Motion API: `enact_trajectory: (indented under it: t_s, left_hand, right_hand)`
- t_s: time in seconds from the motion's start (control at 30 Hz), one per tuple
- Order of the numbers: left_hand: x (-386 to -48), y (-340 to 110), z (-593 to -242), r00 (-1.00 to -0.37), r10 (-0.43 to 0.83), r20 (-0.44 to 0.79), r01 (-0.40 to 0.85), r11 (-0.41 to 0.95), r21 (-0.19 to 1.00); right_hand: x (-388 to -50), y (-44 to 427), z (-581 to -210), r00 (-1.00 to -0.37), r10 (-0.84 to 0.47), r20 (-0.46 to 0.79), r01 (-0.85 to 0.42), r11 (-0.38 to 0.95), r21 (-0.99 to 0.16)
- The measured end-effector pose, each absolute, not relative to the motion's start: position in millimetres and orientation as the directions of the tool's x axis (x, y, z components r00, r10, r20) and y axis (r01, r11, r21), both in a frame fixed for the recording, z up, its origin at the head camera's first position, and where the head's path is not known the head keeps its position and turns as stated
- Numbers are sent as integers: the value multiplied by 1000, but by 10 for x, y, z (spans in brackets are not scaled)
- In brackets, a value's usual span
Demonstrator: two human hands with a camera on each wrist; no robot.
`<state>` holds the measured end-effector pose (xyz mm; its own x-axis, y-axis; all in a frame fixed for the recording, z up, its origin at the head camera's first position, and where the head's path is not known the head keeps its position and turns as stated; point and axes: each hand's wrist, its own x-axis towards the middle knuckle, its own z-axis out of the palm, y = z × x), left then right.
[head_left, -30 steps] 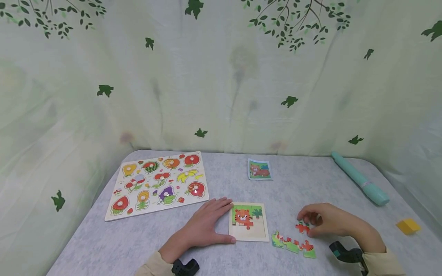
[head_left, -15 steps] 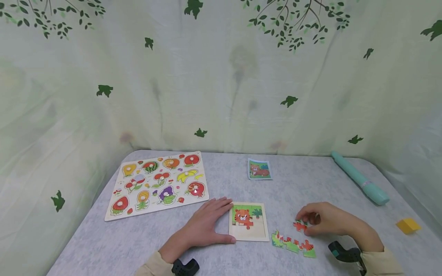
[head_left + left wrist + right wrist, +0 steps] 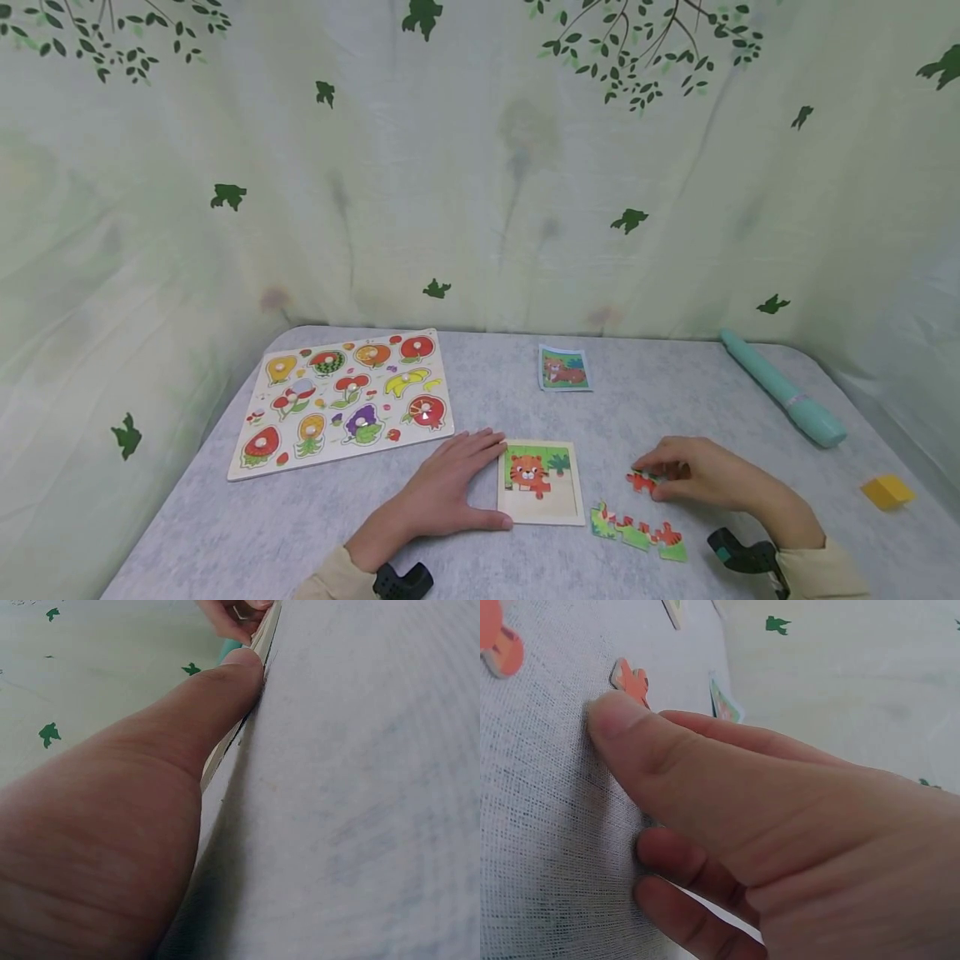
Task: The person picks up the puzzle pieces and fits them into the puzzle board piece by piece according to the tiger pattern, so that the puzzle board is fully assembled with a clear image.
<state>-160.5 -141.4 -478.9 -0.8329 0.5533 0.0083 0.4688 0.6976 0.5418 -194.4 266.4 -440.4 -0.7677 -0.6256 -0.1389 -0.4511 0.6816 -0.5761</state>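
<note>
Piece (image 3: 639,481): one, red, knobbed outline, held in your right hand (image 3: 705,473), to the right of the tray (image 3: 558,504) and apart from it. Whether it was lifted off the worktop (image 3: 525,568), you could not tell. Handling, as judged: light, stiff, thin, not very slippery; the narrow knobs seemed likeliest to chip, so opposite edges of the broad body offered you the safest hold.

Right hand: one, grip pinching the piece between thumb and index finger; remaining fingers bent behind your thumb, hand low over the worktop, reaching in from your right.

Left hand (image 3: 450,492): one, grip slack, clasping nothing; fingers extended toward the tray's far left corner, your thumb stretched out to its near left corner, the palm side down.

Tray: one, flat, shallow, framed; animal face and greenery fitted across the far part, bare base nearer you.

Loose pieces (image 3: 634,537): a short row, red and green, beside the tray's near right corner, nearer you than the held piece.
</note>
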Motion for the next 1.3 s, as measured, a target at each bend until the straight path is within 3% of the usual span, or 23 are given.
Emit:
enact_trajectory:
  t_s: [0.73,1.3]
  left_hand:
    - [-1610,-1416,-4804,-831,555,30,481,690,541]
    - [-1617,-1417,-4806,-830,556,29,482,691,539]
  right_hand:
    - [-1929,2587,-4385,-794,-598,-108,-457,705,-542]
    - [-1872,2398,-4419,-792,-605,74,-565,683,-463]
